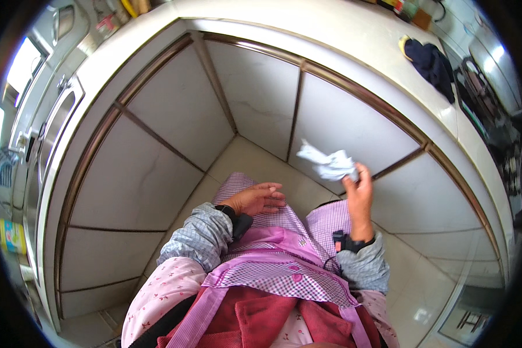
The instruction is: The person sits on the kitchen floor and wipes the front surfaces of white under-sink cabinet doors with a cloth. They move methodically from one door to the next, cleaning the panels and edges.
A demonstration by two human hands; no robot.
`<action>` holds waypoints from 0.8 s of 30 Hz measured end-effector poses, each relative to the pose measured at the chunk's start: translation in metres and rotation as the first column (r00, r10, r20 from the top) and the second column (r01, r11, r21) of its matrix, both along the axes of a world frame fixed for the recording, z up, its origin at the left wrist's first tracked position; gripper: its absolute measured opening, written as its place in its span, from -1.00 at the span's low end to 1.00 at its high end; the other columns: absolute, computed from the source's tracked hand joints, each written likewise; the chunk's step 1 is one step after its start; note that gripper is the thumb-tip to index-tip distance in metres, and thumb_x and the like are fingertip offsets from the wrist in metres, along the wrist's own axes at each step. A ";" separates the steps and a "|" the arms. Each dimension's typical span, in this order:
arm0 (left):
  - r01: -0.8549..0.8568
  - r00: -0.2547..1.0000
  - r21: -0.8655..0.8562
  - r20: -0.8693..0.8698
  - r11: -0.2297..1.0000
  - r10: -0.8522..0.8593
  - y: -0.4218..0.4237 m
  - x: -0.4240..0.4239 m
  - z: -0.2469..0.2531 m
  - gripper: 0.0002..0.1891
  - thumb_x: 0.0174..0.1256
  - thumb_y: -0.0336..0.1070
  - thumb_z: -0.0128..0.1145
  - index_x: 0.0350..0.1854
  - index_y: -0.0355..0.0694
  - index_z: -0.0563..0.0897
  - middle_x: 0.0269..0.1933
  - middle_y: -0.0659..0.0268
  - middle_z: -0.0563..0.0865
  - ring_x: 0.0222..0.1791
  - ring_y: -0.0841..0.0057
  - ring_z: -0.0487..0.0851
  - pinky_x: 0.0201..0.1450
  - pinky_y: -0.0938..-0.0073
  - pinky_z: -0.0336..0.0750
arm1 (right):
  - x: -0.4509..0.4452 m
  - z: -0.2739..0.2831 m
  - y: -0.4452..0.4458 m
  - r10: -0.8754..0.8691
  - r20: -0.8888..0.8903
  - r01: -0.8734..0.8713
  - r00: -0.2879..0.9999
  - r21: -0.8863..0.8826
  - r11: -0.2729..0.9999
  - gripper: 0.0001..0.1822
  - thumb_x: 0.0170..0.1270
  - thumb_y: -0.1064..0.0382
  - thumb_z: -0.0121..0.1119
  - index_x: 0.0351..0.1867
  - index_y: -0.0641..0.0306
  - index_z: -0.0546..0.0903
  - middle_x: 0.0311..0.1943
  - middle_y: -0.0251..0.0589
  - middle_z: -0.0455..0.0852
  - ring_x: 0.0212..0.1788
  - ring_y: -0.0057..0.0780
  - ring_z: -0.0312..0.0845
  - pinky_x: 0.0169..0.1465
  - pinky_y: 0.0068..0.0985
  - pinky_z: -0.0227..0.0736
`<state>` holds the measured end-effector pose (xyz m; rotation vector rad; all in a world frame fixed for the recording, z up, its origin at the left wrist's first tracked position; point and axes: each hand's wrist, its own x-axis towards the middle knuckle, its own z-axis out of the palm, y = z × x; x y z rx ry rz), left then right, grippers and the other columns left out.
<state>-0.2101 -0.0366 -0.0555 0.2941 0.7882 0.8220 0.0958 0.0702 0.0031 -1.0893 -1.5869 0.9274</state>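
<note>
Between the thumb and fingers of my right hand [360, 191] is a crumpled white cloth or tissue [330, 163]; its far end is blurred. It hangs in the air in front of the tiled cabinet front [352, 117]. My left hand [257, 199] hovers over my lap with its fingers apart and nothing in it. Beneath both hands is the purple checked apron [282, 265] that I wear. Each wrist carries a black strap, with grey sleeve covers [195, 237] behind.
A white countertop [287, 28] runs around the corner ahead. On its right part lies a dark blue cloth [430, 61] near a gas stove [511, 161]. A steel sink [54, 126] is set in at the left, with a yellow-labelled container [12, 237] beyond. Beige tiles [239, 158] cover the floor.
</note>
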 end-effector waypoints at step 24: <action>-0.046 0.997 0.192 -0.055 0.980 0.057 0.001 0.032 0.041 -0.57 0.61 0.02 0.01 0.32 -0.13 0.51 0.21 0.29 0.65 0.13 0.43 0.67 0.22 0.26 0.55 | -0.081 -0.001 -0.072 0.353 0.312 -0.347 0.882 -0.074 0.935 -0.43 0.26 0.40 0.30 0.34 0.18 0.49 0.27 0.01 0.54 0.28 -0.02 0.53 0.29 -0.27 0.47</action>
